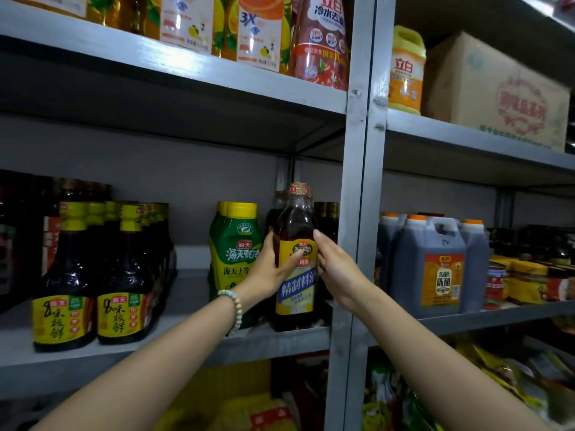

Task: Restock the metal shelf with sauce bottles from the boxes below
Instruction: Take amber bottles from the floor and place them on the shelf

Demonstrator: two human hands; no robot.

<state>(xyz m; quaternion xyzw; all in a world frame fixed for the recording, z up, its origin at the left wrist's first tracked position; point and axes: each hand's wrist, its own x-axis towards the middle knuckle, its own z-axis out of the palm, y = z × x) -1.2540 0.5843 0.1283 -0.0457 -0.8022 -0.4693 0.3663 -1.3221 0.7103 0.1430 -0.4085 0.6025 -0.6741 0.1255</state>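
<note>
A brown sauce bottle (295,293) with a yellow and blue label and a gold cap stands upright at the front right corner of the grey metal shelf (186,349). My left hand (270,269) grips its left side, thumb across the label. Fingers of my right hand (334,269) curl round its right side at the shoulder. More dark bottles of the same kind stand behind it, mostly hidden.
Green and yellow squeeze bottles (233,247) stand just left of the held bottle. Dark soy bottles (124,275) fill the shelf's left part, with a bare gap between. A grey upright post (354,213) rises right beside it. Vinegar jugs (435,262) sit in the right bay.
</note>
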